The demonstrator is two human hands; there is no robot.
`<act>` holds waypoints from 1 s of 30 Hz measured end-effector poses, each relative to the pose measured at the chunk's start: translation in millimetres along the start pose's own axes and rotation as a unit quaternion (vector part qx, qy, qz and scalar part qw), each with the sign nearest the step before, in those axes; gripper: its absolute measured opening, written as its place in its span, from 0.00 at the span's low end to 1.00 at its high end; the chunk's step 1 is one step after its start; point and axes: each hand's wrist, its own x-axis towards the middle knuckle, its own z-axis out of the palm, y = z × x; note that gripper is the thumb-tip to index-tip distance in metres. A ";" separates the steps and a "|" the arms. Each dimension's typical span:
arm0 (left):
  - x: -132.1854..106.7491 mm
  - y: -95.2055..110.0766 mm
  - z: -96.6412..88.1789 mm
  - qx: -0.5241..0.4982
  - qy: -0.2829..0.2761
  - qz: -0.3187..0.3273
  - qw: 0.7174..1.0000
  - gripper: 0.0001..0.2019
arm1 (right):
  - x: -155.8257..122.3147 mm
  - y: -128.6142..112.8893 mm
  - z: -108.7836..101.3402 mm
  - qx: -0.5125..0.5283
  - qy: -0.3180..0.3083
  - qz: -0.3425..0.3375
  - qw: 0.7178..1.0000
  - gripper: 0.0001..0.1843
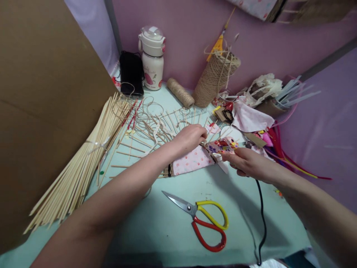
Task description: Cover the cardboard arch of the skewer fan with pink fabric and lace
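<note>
My left hand (189, 137) is closed in a pinch on the edge of a pink dotted cloth piece (192, 160) lying on the pale green table (156, 223). My right hand (247, 163) grips a tool wrapped in colourful patterned paper, likely a glue gun (223, 145), its tip pointing at the spot where my left fingers pinch. A black cord (262, 219) runs from that hand down toward the table's near edge. Thin wooden sticks (134, 147) lie scattered under and beside my left wrist.
Scissors (203, 219) with yellow and red handles lie near the front. A tied bundle of bamboo sticks (80, 171) leans along a cardboard sheet (41, 104) at left. Behind stand a white bottle (152, 59), a black pouch (131, 72), twine spools (214, 78) and craft scraps (259, 111).
</note>
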 end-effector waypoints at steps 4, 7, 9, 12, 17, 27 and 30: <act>-0.2 -1.3 0.8 0.003 0.006 -0.001 1.000 0.10 | 0.7 0.4 -0.6 -0.010 -0.004 0.003 1.000 0.31; -0.4 -2.2 1.7 0.004 0.007 -0.002 1.000 0.10 | 0.9 0.8 -1.1 -0.014 -0.001 0.002 1.000 0.32; -0.3 -2.5 2.0 0.006 0.007 -0.001 1.000 0.10 | 0.9 0.7 -1.6 -0.018 0.001 -0.001 1.000 0.32; 0.1 -2.6 2.2 0.008 0.006 -0.001 1.000 0.10 | 1.0 0.5 -2.2 -0.032 -0.002 -0.002 0.999 0.32; 0.0 -2.3 1.5 0.012 0.005 -0.006 1.000 0.10 | 1.5 0.9 -1.6 -0.015 0.001 -0.002 1.000 0.31; 0.3 -1.7 -0.7 0.022 0.001 -0.011 1.000 0.10 | 1.5 -3.8 -2.8 -0.028 0.002 0.001 1.000 0.34; -0.1 -1.6 -1.0 0.021 0.002 -0.011 1.000 0.09 | 2.3 -4.6 -2.5 -0.032 -0.004 0.005 0.999 0.35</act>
